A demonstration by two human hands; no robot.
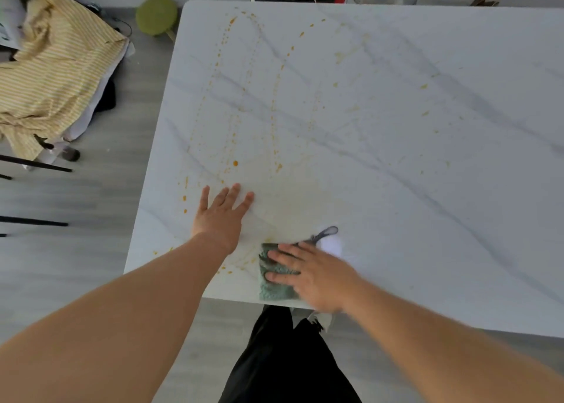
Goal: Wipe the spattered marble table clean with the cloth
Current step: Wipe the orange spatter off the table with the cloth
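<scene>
The right hand [317, 276] lies nearest, flat on the cloth [276, 280] with its fingers straight and spread, pressing it to the table [427, 189] rather than gripping it. The cloth, a folded green one with a gray hanging loop, sits at the near edge of the table, close to the near left corner, and its long axis runs from that edge away toward the far side. The left hand [221, 216] rests open and palm-down on the table just left of the cloth and a little farther in, holding nothing; it looks like a brace.

What the next stroke depends on is direction. Nearly all the orange spatter [235, 163] lies beyond the cloth: dotted arcs running toward the far left corner, with fainter flecks toward the far right. A pale yellowish smear spreads just past the cloth. A few drops sit between the cloth and the near left corner.

So wiping is at an early stage, in my judgement, and the right hand, already on the cloth, would have to push it away from the near edge.
</scene>
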